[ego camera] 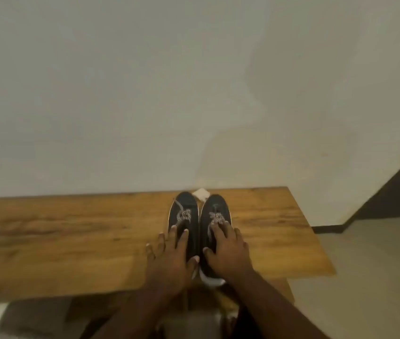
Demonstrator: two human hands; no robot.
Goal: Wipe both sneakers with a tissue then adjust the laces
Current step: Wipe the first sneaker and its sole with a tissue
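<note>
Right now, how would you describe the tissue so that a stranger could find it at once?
Look at the wooden table against the pale wall. Two dark sneakers stand side by side on it, toes toward the wall. The tissue is the small white crumpled piece at the table's far edge, showing between their toes, the only white thing there.

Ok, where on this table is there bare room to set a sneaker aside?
The table is bare wood from its left edge to the left sneaker, with a narrower strip right of the right sneaker. The middle is crowded: both hands rest on the shoes, tissue behind the toes.
</note>
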